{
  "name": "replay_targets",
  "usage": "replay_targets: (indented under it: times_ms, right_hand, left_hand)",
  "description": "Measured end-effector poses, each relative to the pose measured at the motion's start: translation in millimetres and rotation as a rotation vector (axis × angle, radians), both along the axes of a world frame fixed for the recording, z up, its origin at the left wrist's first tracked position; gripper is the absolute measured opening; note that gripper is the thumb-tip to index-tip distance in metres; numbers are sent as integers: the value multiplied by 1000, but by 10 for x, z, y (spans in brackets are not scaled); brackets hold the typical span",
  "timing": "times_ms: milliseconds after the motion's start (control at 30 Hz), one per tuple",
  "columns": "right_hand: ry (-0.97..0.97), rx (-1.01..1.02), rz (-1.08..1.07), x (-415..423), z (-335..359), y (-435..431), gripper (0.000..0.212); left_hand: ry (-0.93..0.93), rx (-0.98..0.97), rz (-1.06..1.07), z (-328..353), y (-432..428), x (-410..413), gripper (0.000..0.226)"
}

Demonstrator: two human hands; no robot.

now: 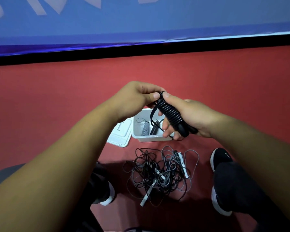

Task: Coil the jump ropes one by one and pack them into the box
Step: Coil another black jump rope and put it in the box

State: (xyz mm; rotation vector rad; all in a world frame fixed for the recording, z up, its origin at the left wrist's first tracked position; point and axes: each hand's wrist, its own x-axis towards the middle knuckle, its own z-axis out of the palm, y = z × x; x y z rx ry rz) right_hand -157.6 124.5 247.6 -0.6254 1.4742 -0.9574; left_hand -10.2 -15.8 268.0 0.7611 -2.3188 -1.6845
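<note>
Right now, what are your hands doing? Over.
Left hand, right hand grip black coiled rope. Two coils in box. Tangled ropes on floor.

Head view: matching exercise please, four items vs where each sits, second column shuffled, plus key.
1. black coiled rope
2. box
3. lid
4. tangled ropes

a. loose heap on the floor
b. gripped by left hand and right hand
c. flat, left of the box
d. packed coils inside

Pairs: 1-b, 2-d, 3-c, 4-a
</note>
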Motion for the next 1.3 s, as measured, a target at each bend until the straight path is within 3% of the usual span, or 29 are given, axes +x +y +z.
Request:
replay_targets:
  times_ms: [300, 567, 767, 933, 1000, 1167, 1300]
  right_hand:
    - [-155, 25, 21, -27, 19, 0, 75]
    - [-289, 52, 1, -19, 76, 5, 55]
    - [-244, 16, -54, -51, 40, -76, 43]
    - [-143, -11, -132, -132, 12, -90, 41]
    - [-112, -17, -159, -195, 28, -89, 42]
    - [-10, 12, -170, -359, -13, -93, 54]
    - [16, 29, -179, -399, -26, -82, 56]
  left_hand:
    - [-6, 11, 121, -42, 62, -45, 23]
    - [14, -78, 226, -44, 133, -105, 27]
    - [54, 53, 225, -147, 89, -126, 17]
    - [-44, 405, 205, -306, 64, -129, 47]
    - [-86, 456, 148, -323, 97, -117, 52]
    - [-214, 166, -66, -238, 94, -31, 42]
    - [-123, 159, -47, -242, 80, -6, 33]
